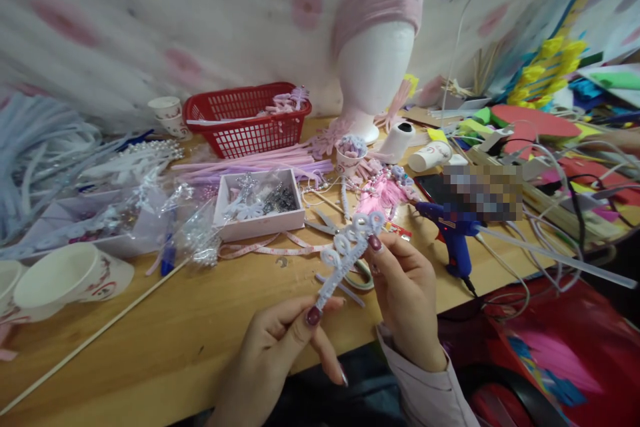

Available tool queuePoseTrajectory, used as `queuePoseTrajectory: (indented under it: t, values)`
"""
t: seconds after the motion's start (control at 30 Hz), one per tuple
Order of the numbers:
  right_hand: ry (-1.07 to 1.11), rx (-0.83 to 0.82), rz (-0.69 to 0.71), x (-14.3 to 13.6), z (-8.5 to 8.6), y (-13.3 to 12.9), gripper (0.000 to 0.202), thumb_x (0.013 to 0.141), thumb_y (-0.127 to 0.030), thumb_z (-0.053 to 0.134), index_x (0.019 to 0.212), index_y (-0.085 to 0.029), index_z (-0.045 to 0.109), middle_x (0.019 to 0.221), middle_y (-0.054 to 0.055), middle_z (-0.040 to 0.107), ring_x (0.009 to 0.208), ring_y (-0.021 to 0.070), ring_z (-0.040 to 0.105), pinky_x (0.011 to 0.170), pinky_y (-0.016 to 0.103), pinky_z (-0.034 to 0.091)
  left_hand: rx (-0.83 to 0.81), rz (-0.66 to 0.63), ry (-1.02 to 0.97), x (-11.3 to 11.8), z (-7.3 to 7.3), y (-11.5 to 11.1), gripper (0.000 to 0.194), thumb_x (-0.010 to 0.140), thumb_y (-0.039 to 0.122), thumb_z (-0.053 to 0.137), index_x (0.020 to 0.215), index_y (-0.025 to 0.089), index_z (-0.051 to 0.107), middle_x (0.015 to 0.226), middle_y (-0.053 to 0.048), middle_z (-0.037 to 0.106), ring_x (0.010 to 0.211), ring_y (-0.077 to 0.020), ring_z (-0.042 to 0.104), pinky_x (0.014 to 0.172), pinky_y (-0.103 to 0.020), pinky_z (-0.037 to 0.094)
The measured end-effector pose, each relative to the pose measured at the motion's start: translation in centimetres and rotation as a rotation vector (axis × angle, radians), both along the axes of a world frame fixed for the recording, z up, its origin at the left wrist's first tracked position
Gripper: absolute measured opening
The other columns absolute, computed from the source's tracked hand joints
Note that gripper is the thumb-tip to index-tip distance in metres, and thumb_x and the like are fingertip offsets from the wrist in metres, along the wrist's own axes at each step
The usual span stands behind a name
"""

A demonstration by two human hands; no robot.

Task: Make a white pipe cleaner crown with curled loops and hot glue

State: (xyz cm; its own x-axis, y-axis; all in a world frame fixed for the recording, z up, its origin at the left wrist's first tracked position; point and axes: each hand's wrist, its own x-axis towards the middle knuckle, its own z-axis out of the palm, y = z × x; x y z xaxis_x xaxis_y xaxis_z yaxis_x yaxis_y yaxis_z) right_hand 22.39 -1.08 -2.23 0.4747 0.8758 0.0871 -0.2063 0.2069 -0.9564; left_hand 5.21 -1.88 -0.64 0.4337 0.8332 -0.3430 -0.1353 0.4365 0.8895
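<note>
Above the near edge of the wooden table [200,320], a pale lilac pipe-cleaner ornament [345,255] with small loops along its upper end is held slantwise between both hands. The left hand [280,347] pinches its lower end between thumb and fingers; the right hand [405,293] grips the looped upper part, thumb pressed against it. Both hands are closed on the piece, which hangs clear of the tabletop.

Just behind it lie scissors [325,223] and a measuring tape [270,250], then a shallow white box [260,203] of silver trimmings. A blue glue gun [453,230] rests to the right, near the right hand. Farther back stand a red basket [245,117], a bundle of lilac pipe cleaners [250,163] and a foam mannequin head [375,67] wearing a pink band. Paper cups [65,273] sit at the left, and a thin wooden stick [100,330] runs across the table.

My judgement is that a hard twist could flatten or unwind the loops, since soft wire bends easily, and that the right hand could brush the glue gun's nozzle, hot or not.

How the loops are joined is too small to tell. A patch right of the gun is blurred out, the left wrist is cut off by the bottom edge, and the far-right clutter is indistinct.
</note>
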Motion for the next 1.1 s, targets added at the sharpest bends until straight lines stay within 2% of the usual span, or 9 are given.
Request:
queuePoseTrajectory:
  t: [0.07,0.23,0.33,0.53,0.73,0.8,0.9,1.03,1.1]
  values:
    - [-0.029,-0.008,0.012,0.1,-0.1,0.1,0.018,0.084,-0.04,0.076,0.08,-0.022,0.076,0.078,0.003,0.07,0.074,0.0169,0.065,0.068,0.027,0.054,0.002,0.008,-0.004,0.0,-0.2,0.1,0.044,0.086,0.059,0.065,0.096,0.019,0.078,0.051,-0.001,0.072,0.057,-0.0208,0.066,0.089,-0.036,0.044]
    - [-0.135,0.025,0.031,0.2,0.0,0.2,0.016,0.089,-0.036,0.072,0.08,-0.023,0.074,0.077,0.001,0.068,0.074,0.0161,0.062,0.071,0.027,0.051,0.016,0.023,-0.074,0.0,-0.5,0.2,0.042,0.089,0.058,0.062,0.072,0.021,0.068,0.047,0.0,0.07,0.051,-0.0177,0.061,0.092,-0.036,0.043]
    - [-0.223,0.053,0.025,0.4,0.3,0.2,0.015,0.09,-0.031,0.071,0.077,-0.023,0.074,0.076,0.0,0.065,0.074,0.0157,0.06,0.072,0.027,0.048,0.014,0.05,-0.075,-0.1,-0.6,0.2,0.042,0.089,0.059,0.061,0.071,0.021,0.066,0.047,0.001,0.069,0.049,-0.0166,0.059,0.092,-0.036,0.044]
    - [-0.33,0.057,0.119,1.5,0.8,0.1,0.014,0.089,-0.023,0.07,0.076,-0.024,0.075,0.074,-0.001,0.064,0.072,0.0145,0.056,0.069,0.026,0.044,0.035,0.097,-0.016,-0.9,-0.5,0.4,0.042,0.088,0.058,0.063,0.07,0.021,0.069,0.045,0.002,0.066,0.051,-0.0151,0.058,0.107,-0.038,0.038]
    - [-0.354,-0.015,0.235,2.2,0.8,0.1,0.017,0.089,-0.028,0.071,0.074,-0.023,0.075,0.07,0.0,0.062,0.069,0.0141,0.055,0.065,0.026,0.043,-0.006,0.173,-0.021,-1.5,-0.5,0.5,0.04,0.082,0.058,0.069,0.068,0.02,0.07,0.042,0.003,0.063,0.049,-0.0146,0.057,0.111,-0.04,0.038]
    - [-0.324,-0.063,0.221,2.6,0.8,0.2,0.016,0.087,-0.032,0.073,0.075,-0.022,0.076,0.073,0.001,0.065,0.069,0.015,0.058,0.063,0.026,0.044,-0.002,0.226,-0.031,-2.1,-0.5,0.7,0.039,0.081,0.057,0.071,0.067,0.021,0.069,0.042,0.004,0.063,0.048,-0.0142,0.058,0.113,-0.04,0.037]
    - [-0.267,-0.104,0.094,3.4,0.9,0.1,0.013,0.086,-0.036,0.074,0.083,-0.024,0.078,0.081,0.002,0.069,0.074,0.0162,0.061,0.068,0.026,0.047,0.049,0.304,0.002,-3.6,-0.9,1.3,0.038,0.078,0.057,0.075,0.066,0.021,0.069,0.044,0.004,0.064,0.05,-0.0153,0.061,0.114,-0.04,0.036]
    - [-0.215,-0.035,-0.043,4.4,0.9,-0.2,0.017,0.09,-0.036,0.069,0.103,-0.026,0.074,0.08,0.0,0.062,0.076,0.016,0.055,0.073,0.027,0.046,0.099,0.315,0.124,-5.4,-2.3,1.8,0.041,0.076,0.061,0.073,0.076,0.02,0.072,0.052,0.0,0.067,0.076,-0.0238,0.069,0.112,-0.043,0.035]
    - [-0.201,0.02,-0.018,4.4,0.8,-0.3,0.012,0.093,-0.035,0.065,0.093,-0.024,0.071,0.075,-0.001,0.056,0.073,0.0156,0.051,0.072,0.027,0.043,0.119,0.343,0.16,-5.3,-2.8,1.7,0.041,0.079,0.062,0.071,0.081,0.02,0.072,0.054,0.0,0.068,0.078,-0.0244,0.068,0.108,-0.043,0.037]
